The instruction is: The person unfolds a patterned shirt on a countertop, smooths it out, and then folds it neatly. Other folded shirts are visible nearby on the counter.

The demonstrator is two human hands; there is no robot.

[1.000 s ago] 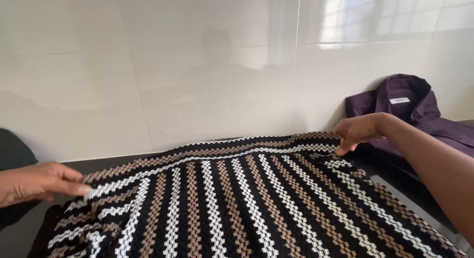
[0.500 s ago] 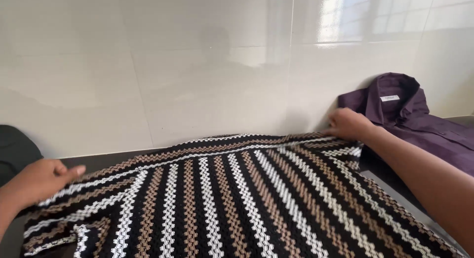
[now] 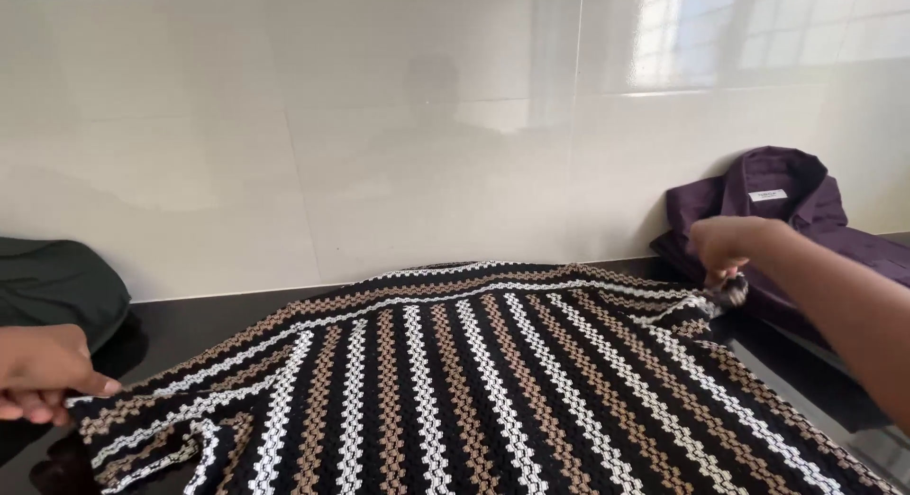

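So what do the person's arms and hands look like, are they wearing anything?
Both are bare. The left hand shows no glove, ring or watch. The right hand and its long forearm have no sleeve, bracelet or watch in view either. No markings show.

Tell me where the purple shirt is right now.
In the head view the purple shirt lies at the far right against the tiled wall, just behind the right hand that grips the striped knit.
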